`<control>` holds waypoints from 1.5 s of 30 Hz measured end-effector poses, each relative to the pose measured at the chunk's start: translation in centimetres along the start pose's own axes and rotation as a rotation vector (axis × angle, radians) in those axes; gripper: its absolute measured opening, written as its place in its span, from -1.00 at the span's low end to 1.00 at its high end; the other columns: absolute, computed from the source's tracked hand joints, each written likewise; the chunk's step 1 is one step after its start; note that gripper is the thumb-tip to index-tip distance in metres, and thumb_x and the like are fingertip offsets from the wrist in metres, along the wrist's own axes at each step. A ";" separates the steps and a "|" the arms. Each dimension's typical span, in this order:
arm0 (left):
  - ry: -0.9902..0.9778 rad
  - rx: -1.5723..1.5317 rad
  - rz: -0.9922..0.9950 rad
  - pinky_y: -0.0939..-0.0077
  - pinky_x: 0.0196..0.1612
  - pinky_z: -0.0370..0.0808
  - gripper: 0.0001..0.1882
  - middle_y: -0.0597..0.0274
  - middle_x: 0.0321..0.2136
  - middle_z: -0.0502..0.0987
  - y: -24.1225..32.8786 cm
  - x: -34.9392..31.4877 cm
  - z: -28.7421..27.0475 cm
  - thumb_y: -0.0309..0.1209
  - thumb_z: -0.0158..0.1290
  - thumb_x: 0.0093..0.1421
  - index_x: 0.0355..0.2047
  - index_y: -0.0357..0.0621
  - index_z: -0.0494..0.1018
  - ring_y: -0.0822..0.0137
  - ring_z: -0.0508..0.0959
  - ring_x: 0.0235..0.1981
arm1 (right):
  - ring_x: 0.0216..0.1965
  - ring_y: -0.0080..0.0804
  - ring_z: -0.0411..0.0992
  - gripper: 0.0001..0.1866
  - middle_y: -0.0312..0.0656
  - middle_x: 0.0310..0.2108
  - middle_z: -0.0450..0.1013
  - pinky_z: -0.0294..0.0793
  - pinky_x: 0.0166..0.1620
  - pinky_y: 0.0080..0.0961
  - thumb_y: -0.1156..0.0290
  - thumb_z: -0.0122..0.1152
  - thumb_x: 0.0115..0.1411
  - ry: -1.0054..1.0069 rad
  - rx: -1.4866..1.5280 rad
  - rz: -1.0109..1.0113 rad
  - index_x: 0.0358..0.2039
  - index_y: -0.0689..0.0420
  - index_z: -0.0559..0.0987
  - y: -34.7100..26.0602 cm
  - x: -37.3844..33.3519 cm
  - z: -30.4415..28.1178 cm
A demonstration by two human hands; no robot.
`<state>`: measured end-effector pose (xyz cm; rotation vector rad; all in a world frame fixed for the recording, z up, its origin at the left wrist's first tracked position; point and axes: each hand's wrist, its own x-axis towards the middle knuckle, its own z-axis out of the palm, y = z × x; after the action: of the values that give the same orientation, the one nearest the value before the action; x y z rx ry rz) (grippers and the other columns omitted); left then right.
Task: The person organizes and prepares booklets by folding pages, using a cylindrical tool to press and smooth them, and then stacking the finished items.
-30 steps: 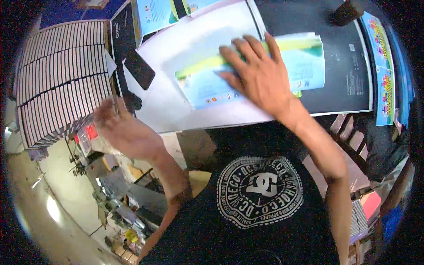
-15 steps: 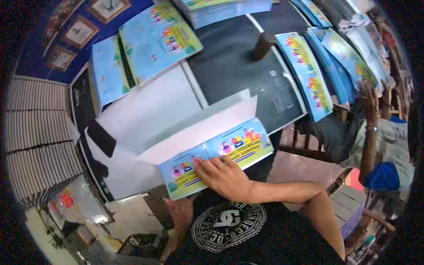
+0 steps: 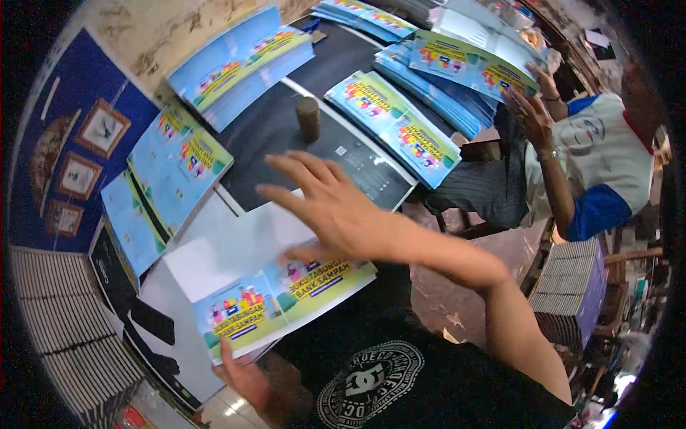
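A colourful printed cover sheet [image 3: 246, 314], blue and green with cartoon figures, lies before me at the near edge of the table. Behind its printed strip a white page stands partly raised. My left hand [image 3: 244, 380] grips the sheet's near left corner, thumb on top and the other fingers hidden beneath. Over the right part of the sheet hovers my right hand [image 3: 332, 211], slightly blurred, its fingers spread and holding nothing. Past its fingertips a brown cylindrical block [image 3: 308, 119] stands upright on the black table surface [image 3: 250, 171].
Printed sheets [image 3: 179, 154] lie at the left, with a thick stack [image 3: 246, 75] behind. A dark phone [image 3: 152, 320] rests nearby. More printed stacks [image 3: 396, 129] line the right side, where a co-worker's hands [image 3: 532, 114] hold a sheet. Bundled booklets [image 3: 568, 293] stand lower right.
My right hand has lifted off the sheet and opened. My left hand has come into view at the sheet's corner. The view has turned right, and the co-worker has raised a sheet.
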<state>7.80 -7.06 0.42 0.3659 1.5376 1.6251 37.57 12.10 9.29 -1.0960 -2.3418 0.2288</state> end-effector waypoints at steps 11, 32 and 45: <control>-0.209 0.901 0.957 0.36 -0.41 0.53 -0.74 -0.05 -0.39 0.64 16.1 0.2 6.5 -0.44 0.09 0.31 -0.20 -0.51 0.55 0.20 0.57 -0.49 | -0.13 -0.21 0.57 -0.66 0.01 -0.13 0.58 0.51 -0.03 -0.35 0.34 0.27 0.24 -0.094 0.976 -0.090 -0.01 0.22 0.60 1.7 2.5 6.8; -0.120 0.266 0.619 0.13 -0.14 0.54 -0.45 -0.24 -0.12 0.50 -4.7 4.8 8.1 -0.20 0.10 0.33 0.03 -0.56 0.34 0.04 0.53 -0.15 | 0.43 0.15 -0.10 0.27 0.24 0.42 -0.12 -0.09 0.39 0.02 -0.44 0.10 0.10 0.402 0.755 0.091 0.40 0.39 -0.11 -9.5 -5.6 10.7; -0.176 0.105 0.608 0.05 0.07 0.53 -0.34 -0.23 0.09 0.43 -5.8 5.8 9.3 -0.15 0.13 0.30 0.18 -0.46 0.27 -0.03 0.50 0.08 | 0.12 -0.07 0.42 -0.45 0.09 0.06 0.41 0.40 0.15 -0.25 0.18 0.12 0.37 0.414 0.899 0.327 0.22 0.28 0.30 -7.0 -4.9 8.2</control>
<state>13.07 2.73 -4.99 1.0881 1.4576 1.8985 31.10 4.44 3.05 -0.9157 -1.4105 0.9594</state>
